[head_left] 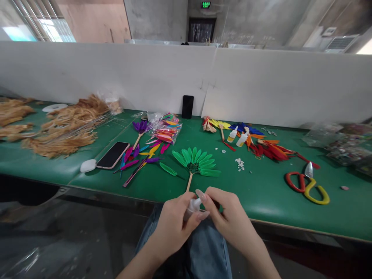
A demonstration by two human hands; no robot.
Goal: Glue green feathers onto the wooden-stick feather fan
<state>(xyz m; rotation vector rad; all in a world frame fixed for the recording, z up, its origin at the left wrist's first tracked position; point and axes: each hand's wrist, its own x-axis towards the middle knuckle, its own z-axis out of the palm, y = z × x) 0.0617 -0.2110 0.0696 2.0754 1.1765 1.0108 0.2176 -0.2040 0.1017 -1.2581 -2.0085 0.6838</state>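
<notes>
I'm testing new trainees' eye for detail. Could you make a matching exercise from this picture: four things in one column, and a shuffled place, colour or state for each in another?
Things
1. Bottle nearest the person
2. Scissors
3. Pink-edged phone
4. Green feather fan

Places, colours, states
A. One red handle loop, one yellow
B. Spread out, its stick pointing toward the hands
C. Lying flat beside a small white case
D. Held in the left hand, with the right hand at its tip

Right pairs: 1-D, 2-A, 3-C, 4-B
</notes>
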